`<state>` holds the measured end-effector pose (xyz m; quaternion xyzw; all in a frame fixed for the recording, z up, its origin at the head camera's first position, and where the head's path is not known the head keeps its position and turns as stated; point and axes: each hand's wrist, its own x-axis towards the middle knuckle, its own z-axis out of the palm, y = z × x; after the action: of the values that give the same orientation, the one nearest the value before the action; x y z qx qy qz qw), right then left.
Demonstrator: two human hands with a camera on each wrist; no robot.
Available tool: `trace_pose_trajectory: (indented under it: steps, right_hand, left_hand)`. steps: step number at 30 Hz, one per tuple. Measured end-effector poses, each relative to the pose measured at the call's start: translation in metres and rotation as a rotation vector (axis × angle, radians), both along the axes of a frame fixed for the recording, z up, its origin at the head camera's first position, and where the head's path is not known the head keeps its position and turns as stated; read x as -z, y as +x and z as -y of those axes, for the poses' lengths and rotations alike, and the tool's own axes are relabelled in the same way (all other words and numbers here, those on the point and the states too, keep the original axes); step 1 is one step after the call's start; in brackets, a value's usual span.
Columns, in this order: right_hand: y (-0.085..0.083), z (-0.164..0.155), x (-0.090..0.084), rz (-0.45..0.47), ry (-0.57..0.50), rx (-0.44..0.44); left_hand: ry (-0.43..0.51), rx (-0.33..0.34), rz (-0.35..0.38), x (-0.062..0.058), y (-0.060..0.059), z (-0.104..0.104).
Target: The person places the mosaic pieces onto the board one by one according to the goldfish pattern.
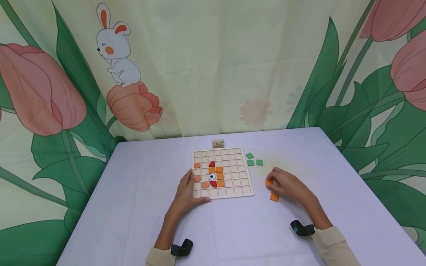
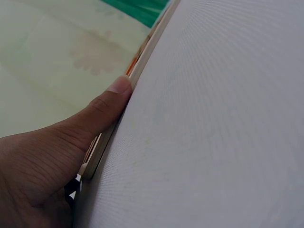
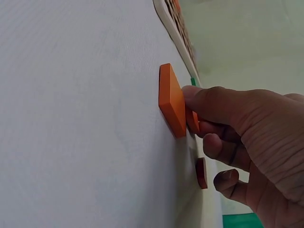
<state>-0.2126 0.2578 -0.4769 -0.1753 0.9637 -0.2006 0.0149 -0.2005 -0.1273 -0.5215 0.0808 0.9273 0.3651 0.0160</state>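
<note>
A pale gridded board (image 1: 233,181) lies on the table. My left hand (image 1: 185,191) rests at its near left corner, fingers along the left side and the straight thumb (image 2: 107,107) against the front edge. On the grid sit several orange square tiles (image 1: 220,176), red rounded tiles (image 1: 213,183), a white eye tile (image 1: 212,177) and round orange pieces (image 1: 197,178). To the right of the board, my right hand (image 1: 288,183) pinches an orange square tile (image 1: 269,182) between thumb and fingers. Another orange tile (image 1: 274,197) lies just nearer, large in the right wrist view. A further reddish-orange piece (image 3: 201,173) shows below the fingers there.
Three green square tiles (image 1: 250,162) lie off the board's right edge. A small patterned block (image 1: 217,143) stands behind the board. The white-covered table (image 1: 133,207) ends at a printed curtain (image 1: 216,74). Both wrists carry black camera mounts (image 1: 302,228).
</note>
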Motion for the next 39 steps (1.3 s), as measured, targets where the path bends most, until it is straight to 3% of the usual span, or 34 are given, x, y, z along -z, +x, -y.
trace_pose_trajectory:
  steps: [22, 39]
  right_hand:
    - [-0.034, 0.054, 0.002, 0.011, -0.068, -0.087]
    - [-0.059, 0.103, -0.003, 0.034, 0.011, -0.166]
  left_hand:
    - [-0.029, -0.002, 0.007, -0.003, -0.001, 0.000]
    - [-0.027, -0.012, 0.008, -0.003, 0.000, -0.002]
